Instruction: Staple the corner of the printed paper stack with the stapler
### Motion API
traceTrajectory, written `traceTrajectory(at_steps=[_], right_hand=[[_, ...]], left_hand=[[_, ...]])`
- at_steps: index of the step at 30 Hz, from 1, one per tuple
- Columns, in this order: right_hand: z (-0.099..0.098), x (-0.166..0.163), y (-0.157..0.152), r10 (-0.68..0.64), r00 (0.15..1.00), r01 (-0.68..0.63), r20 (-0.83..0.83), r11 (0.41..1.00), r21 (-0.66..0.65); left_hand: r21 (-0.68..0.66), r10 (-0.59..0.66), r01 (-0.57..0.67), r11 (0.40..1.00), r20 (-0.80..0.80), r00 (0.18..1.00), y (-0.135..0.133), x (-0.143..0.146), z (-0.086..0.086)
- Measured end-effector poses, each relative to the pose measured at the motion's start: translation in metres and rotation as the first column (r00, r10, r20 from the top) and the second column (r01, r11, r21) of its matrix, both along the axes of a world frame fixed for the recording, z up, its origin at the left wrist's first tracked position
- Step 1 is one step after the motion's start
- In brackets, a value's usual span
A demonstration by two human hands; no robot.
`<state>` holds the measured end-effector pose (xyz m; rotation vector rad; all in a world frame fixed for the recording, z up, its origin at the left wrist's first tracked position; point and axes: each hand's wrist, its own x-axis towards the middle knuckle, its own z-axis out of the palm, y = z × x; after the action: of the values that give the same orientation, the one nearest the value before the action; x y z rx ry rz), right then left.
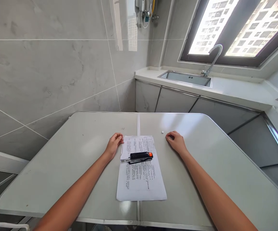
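A printed sheet of paper (141,192), perhaps more than one, lies on the white table in front of me. Across its upper half rests a black stapler (140,156) with an orange patch at its right end. A metal strip sticks out from its left end. My left hand (115,143) rests by the paper's top left corner, its fingers curled closed. Whether they touch the edge is hard to tell. On the right, my right hand (176,141) lies on the table apart from the paper, fingers loosely closed. Just beyond it sits a tiny whitish piece (162,132), too small to name.
The folding table (100,199) has a seam down its middle. Grey tiled wall (57,64) stands to the left and behind. At the back right is a counter with a sink (187,77) and a curved faucet (213,61) below a window (225,29).
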<state>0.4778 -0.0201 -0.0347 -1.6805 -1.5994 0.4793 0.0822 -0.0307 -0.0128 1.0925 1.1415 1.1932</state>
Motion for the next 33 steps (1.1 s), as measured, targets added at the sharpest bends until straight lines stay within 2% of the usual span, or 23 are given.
traceTrajectory(at_steps=[3,5,7,9,11,13,15,17,20,22,23,28,33], right_hand=[[-0.003,-0.007,-0.004,-0.019,0.996,0.013,0.093,0.998,0.065],[-0.003,-0.010,-0.006,-0.024,0.994,0.016,0.106,0.997,0.081],[-0.003,-0.011,-0.008,-0.019,0.994,0.009,0.105,0.995,0.095],[-0.004,-0.010,-0.010,-0.006,0.995,-0.005,0.100,0.994,0.111],[-0.004,-0.009,-0.012,0.007,0.995,-0.019,0.095,0.992,0.123],[-0.005,-0.008,-0.012,0.015,0.996,-0.026,0.092,0.991,0.129],[-0.005,-0.007,-0.012,0.016,0.996,-0.028,0.089,0.991,0.127],[-0.004,-0.007,-0.011,0.018,0.996,-0.028,0.088,0.992,0.124],[-0.003,-0.008,-0.011,0.016,0.996,-0.025,0.084,0.993,0.114],[-0.002,-0.009,-0.012,0.013,0.996,-0.022,0.090,0.994,0.103],[-0.002,-0.010,-0.013,0.012,0.995,-0.022,0.096,0.995,0.099],[-0.001,-0.012,-0.016,0.022,0.989,-0.042,0.147,0.990,0.137],[-0.002,-0.014,-0.013,0.017,0.964,-0.058,0.264,0.987,0.148]], left_hand=[[-0.077,0.048,-0.069,0.995,-0.248,0.968,0.017,-0.005,0.000],[0.040,0.112,-0.106,0.994,-0.484,0.868,0.030,-0.007,0.002],[0.227,0.173,-0.022,0.974,-0.674,0.718,0.042,-0.008,0.004],[0.315,0.193,0.112,0.943,-0.785,0.588,0.051,-0.007,0.003],[0.325,0.183,0.201,0.924,-0.837,0.515,0.057,-0.006,0.001],[0.338,0.192,0.225,0.914,-0.847,0.496,0.058,-0.004,0.000],[0.357,0.211,0.204,0.912,-0.831,0.514,0.054,-0.004,0.001],[0.363,0.210,0.169,0.916,-0.795,0.569,0.044,-0.006,0.003],[0.346,0.196,0.062,0.936,-0.660,0.725,0.021,-0.010,0.006],[0.289,0.206,-0.056,0.956,-0.524,0.827,0.004,-0.011,0.007],[0.257,0.193,-0.076,0.963,-0.468,0.863,-0.004,-0.010,0.008],[0.294,0.065,0.018,0.956,-0.271,0.960,-0.024,-0.001,0.014],[0.255,-0.098,0.147,0.956,-0.192,0.976,-0.025,0.003,0.020]])
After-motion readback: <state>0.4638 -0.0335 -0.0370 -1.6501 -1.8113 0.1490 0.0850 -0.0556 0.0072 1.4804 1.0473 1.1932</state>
